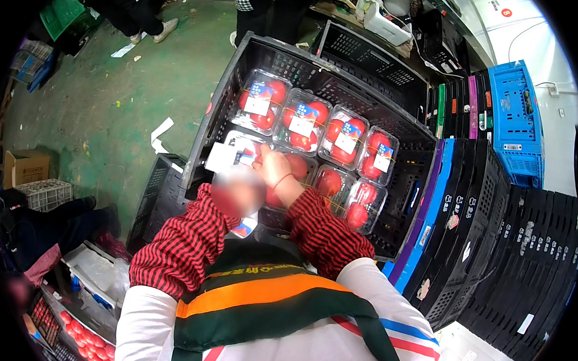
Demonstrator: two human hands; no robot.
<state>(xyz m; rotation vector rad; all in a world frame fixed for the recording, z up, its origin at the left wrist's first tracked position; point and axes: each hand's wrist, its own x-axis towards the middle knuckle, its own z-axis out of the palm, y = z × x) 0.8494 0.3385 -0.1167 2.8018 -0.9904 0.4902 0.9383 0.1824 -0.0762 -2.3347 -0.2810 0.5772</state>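
Note:
A black plastic crate [200, 129] in front of me holds several clear plastic boxes of round red produce that looks like tomatoes. The back row's boxes, such as this labelled punnet [302, 123], carry blue and white labels. My right hand [275, 166], with a red cord at the wrist, reaches down with fingers pressed together at a front-left punnet; what they pinch is hidden. My left hand [238, 190] is beside it, blurred, its fingers unclear. A white paper piece [220, 156] juts out just beyond it, and a blue-and-white label [246, 226] shows below it.
Stacked black crates [459, 231] and a blue crate [518, 122] stand to the right. Another black crate [374, 60] lies behind. A cardboard box [27, 167] sits at left on the green floor [130, 97]. Other people's legs [256, 17] are at the far side.

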